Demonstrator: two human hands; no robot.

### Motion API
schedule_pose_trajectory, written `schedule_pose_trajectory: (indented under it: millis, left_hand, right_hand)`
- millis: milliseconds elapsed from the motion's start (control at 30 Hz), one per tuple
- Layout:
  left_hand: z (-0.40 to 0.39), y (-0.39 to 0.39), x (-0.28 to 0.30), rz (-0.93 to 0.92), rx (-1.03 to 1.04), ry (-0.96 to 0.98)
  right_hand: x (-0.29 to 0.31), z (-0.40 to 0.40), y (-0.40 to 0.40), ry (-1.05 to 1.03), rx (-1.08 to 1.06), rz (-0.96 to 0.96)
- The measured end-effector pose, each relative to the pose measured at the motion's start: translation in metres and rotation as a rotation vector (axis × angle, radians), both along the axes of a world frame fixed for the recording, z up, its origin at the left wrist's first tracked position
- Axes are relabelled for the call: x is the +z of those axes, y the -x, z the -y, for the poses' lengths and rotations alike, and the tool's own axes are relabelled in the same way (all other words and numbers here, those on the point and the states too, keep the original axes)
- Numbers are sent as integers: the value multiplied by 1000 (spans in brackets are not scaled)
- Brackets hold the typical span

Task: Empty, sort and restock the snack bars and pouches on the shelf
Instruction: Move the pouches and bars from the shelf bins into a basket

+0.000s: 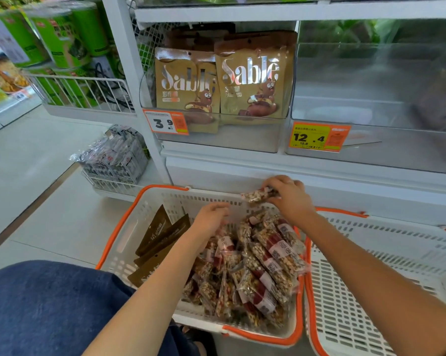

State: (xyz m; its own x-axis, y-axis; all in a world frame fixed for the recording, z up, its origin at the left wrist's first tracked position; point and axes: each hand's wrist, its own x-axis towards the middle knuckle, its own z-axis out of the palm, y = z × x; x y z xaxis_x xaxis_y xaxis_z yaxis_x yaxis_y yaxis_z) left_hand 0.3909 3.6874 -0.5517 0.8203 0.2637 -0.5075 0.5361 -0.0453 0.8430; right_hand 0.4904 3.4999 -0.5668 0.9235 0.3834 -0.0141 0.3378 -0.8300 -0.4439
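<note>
Clear-wrapped nut-and-grain snack bar (259, 195) is pinched in the right hand (290, 195) grip above the far rim of the white plastic basket with orange trim (139, 214); left hand (211, 218) has its fingers curled down into the heap of clear-wrapped red-banded snack bars (263, 268) filling the basket's right side, grip contents hidden. Dark brown flat pouches (160, 242) lean in the basket's left side, a second white orange-trimmed basket (371, 283) sits touching on the right, and tan Sable pouches (224, 83) stand in the clear shelf bin (216, 140) above.
</note>
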Motion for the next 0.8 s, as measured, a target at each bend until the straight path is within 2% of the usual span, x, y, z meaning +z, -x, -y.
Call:
schedule_pose_trajectory:
  millis: [133, 267, 400, 467, 567, 700, 800]
  left_hand:
    - [-9, 0, -8, -77, -62, -4]
    - [-9, -5, -14, -75, -125, -30]
    - [-9, -7, -7, -81, -164, -102]
    - [-10, -8, 6, -50, -219, -168]
    - [-17, -17, 42, 65, -318, -317]
    - [-41, -32, 109, 177, -437, -552]
    - [-62, -36, 147, 227, -452, -713]
  right_hand:
    - [-32, -27, -24, 373, 56, -359]
    - [-32, -27, -18, 445, 20, -333]
    - [-2, -14, -9, 338, -30, -168]
    - [18, -11, -4, 195, -41, -74]
    - [65, -17, 5, -69, -31, 182]
    - [137, -41, 1, -305, 171, 398]
    - [168, -59, -25, -310, 272, 405]
